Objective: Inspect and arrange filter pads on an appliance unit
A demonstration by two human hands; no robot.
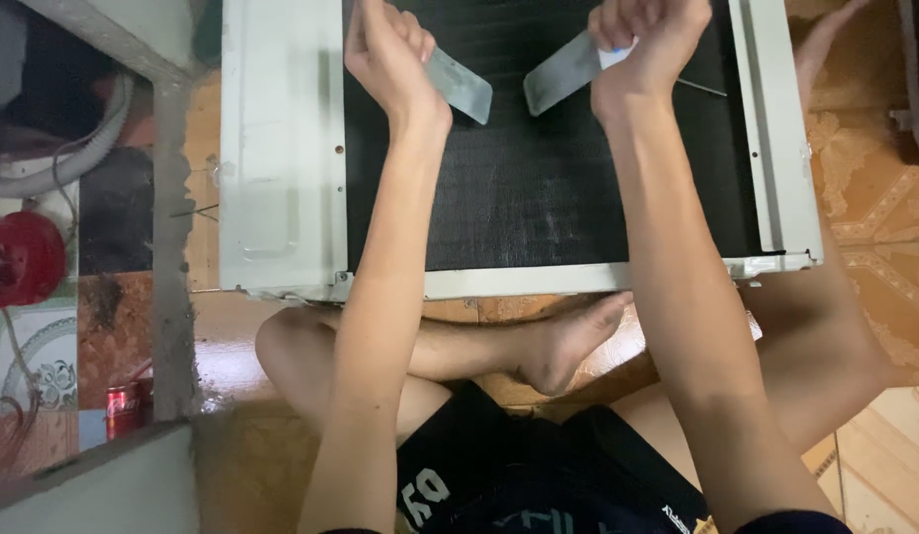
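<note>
A white metal appliance casing (pixel 281 178) lies flat on the floor in front of me, with a black finned panel (pixel 538 188) filling its middle. My left hand (pixel 388 54) grips a flat grey metal blade (pixel 459 86) over the upper left of the panel. A second grey blade (pixel 560 74) is held in my right hand (pixel 642 44), angled toward the first. The two blade tips are apart, with a small gap between them. I sit cross-legged, one bare foot (pixel 568 341) just below the casing's near edge.
A thin metal rod (pixel 701 87) lies on the panel right of my right hand. A concrete ledge (pixel 171 247) runs along the left, with a red object (pixel 22 259), a grey hose (pixel 93 148) and a red can (pixel 123 410) beyond it. Patterned floor tiles (pixel 875 218) lie right.
</note>
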